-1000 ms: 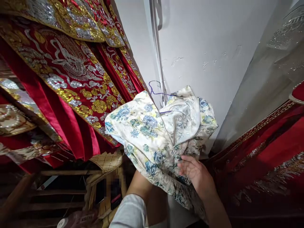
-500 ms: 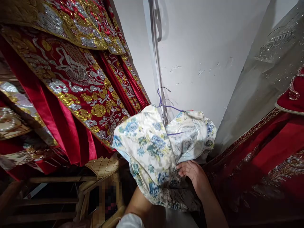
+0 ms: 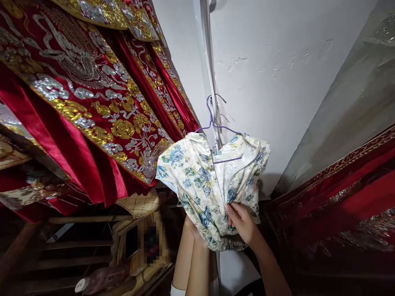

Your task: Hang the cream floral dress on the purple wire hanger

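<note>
A short floral blouse (image 3: pixel 197 181), cream with blue roses and green leaves, hangs from a purple wire hanger (image 3: pixel 211 113). Its neckline lies open in a V, and the gathered elastic hem (image 3: pixel 230 245) hangs at the bottom. My right hand (image 3: pixel 242 222) pinches the front edge of the blouse between thumb and fingers, just above the hem. At the lower left side, my left hand (image 3: pixel 197 235) is against the blouse, partly behind the cloth, with its fingers hidden.
Red satin costumes (image 3: pixel 92 98) with gold and silver sequins hang at the left. A white wall with a metal rail (image 3: pixel 206 49) stands behind. Below left are a bamboo chair (image 3: pixel 83 220) and a bottle (image 3: pixel 101 280). Another red garment (image 3: pixel 348 218) hangs under clear plastic at the right.
The blouse has straightened on its hanger, and its right shoulder has dropped into shape. My right hand has moved onto the front edge; my left hand now shows at the lower side.
</note>
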Tool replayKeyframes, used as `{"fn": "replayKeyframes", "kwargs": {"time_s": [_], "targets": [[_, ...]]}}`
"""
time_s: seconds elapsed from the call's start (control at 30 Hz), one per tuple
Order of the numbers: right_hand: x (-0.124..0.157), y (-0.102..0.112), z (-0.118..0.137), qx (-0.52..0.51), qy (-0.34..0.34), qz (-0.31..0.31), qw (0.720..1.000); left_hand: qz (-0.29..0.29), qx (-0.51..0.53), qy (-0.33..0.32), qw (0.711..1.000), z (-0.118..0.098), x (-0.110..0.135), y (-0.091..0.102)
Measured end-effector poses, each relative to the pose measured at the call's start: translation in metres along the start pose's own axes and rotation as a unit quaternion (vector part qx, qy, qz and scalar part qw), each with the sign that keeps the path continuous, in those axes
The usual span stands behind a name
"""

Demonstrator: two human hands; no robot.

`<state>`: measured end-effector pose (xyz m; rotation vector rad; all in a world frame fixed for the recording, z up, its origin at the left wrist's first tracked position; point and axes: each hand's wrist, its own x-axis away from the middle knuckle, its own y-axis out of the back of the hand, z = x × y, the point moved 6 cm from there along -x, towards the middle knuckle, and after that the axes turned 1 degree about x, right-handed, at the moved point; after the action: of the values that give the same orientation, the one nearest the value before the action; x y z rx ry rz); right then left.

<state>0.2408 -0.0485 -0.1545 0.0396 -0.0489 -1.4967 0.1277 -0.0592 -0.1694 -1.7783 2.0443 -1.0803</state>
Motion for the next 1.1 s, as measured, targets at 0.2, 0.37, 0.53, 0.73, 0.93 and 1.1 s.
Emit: {"fn": "replayKeyframes", "kwargs": {"time_s": [0.2, 0.37, 0.53, 0.73, 0.93, 1.1], "targets": [[0.0, -0.003, 0.0, -0.051, -0.019, 0.009, 0.998, -0.006, -0.039, 0.012, 0.999, 0.006, 0.004, 0.029], [0.0, 0.003, -0.006, -0.067, -0.053, -0.01, 0.996, -0.057, -0.023, -0.063, 0.996, -0.002, 0.0, 0.023], [-0.001, 0.023, -0.017, 0.0, -0.041, -0.053, 0.998, -0.002, -0.1, -0.049, 0.994, 0.007, -0.001, -0.001], [-0.001, 0.056, -0.01, 0.079, 0.009, -0.134, 0.988, -0.05, -0.13, -0.146, 0.979, 0.017, -0.011, -0.014], [-0.001, 0.049, -0.024, 0.023, -0.063, -0.13, 0.989, -0.303, -0.276, -0.406, 0.816, -0.008, 0.014, 0.018], [-0.005, 0.022, -0.024, 0.013, -0.056, -0.051, 0.997, -0.174, -0.418, -0.438, 0.776, 0.008, 0.019, 0.004]]}}
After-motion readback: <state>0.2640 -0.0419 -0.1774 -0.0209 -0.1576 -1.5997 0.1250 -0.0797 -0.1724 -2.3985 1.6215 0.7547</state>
